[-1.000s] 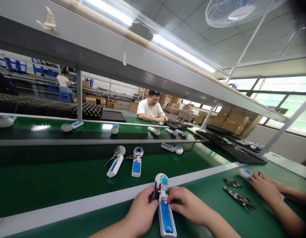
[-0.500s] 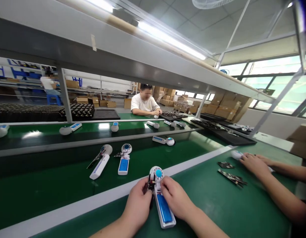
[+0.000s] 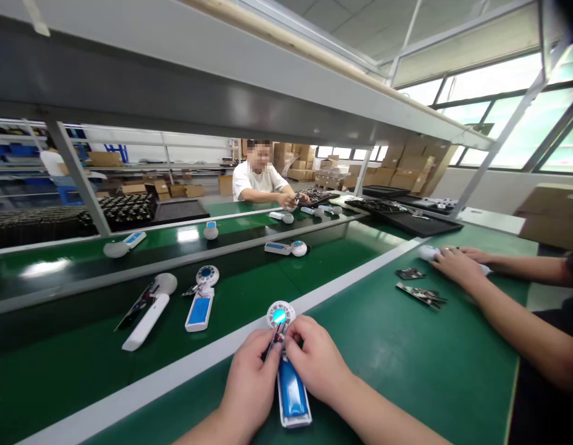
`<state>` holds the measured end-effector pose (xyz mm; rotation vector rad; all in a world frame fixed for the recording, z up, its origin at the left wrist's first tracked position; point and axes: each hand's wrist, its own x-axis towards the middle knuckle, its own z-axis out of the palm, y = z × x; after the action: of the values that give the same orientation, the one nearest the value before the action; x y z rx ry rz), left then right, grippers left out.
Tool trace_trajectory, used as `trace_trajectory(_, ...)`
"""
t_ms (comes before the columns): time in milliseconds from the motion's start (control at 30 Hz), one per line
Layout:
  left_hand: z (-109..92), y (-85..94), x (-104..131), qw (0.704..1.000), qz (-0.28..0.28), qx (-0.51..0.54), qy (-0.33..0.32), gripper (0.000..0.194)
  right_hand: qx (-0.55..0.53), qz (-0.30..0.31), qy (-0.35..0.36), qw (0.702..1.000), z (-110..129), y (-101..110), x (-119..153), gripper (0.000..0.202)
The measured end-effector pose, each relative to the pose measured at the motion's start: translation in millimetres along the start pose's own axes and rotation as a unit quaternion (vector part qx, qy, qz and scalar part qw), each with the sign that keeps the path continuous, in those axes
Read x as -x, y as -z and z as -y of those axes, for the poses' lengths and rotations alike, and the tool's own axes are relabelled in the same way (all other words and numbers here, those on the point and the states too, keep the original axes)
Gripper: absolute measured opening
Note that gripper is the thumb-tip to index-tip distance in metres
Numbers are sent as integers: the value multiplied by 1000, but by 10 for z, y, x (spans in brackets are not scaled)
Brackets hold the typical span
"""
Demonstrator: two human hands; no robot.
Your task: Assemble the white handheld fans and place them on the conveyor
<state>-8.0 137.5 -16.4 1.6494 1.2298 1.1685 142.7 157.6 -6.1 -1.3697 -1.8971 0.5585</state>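
Note:
A white handheld fan (image 3: 294, 405) lies on the green bench in front of me, its casing uncovered so that a long blue battery shows in the handle. Its round head, with a bright blue centre, points away from me. My left hand (image 3: 250, 374) pinches a small dark circuit board (image 3: 277, 334) upright beside the fan's neck. Closed at the neck, my right hand (image 3: 319, 361) has its thumb and fingertips together close to the board; what they grip is too small to make out.
Several fans, such as this opened one (image 3: 200, 312), lie on the green conveyor (image 3: 249, 284) beyond a pale rail. Loose circuit boards (image 3: 420, 295) rest to my right, near a co-worker's hands (image 3: 457, 262) on another fan. Overhead runs a low shelf (image 3: 212, 93). Another person sits across.
My left hand has raised the circuit board upright over the neck. My right fingertips have come in toward it. The view has turned slightly right, and the person across has lifted their hands.

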Motion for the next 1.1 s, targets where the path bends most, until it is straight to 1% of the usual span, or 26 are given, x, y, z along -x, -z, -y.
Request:
trace_trajectory(67,27,-9,3,1000,12,-8,-18,28,-2,-1,-5,1000,-1,3,-3,15)
trace_trajectory(200,51,-12,0,999,28,-27,-30,29,-7,-1,-10,1000,-18,10,-7,17)
trace_trajectory(433,66,-9,-4,998,35,-44,-41,32,-7,-6,-18,1000,-15,6,9,19)
trace_trajectory(600,63,3,-11,998,22,-55,-36,33,-6,-32,-21,999,-2,-7,17,14)
trace_trajectory(700,33,17,-15,998,30,-48,-29,33,-14,-37,-20,999,12,-17,28,14)
trace_trajectory(833,4,27,-15,999,37,-33,-20,32,-22,-39,-12,999,41,-27,33,15)
trace_trajectory(967,18,17,-17,1000,21,-10,6,32,-29,-31,2,999,53,-13,18,16)
trace_trajectory(1100,30,11,-29,999,26,9,20,32,-34,-25,7,999,34,-7,9,17)
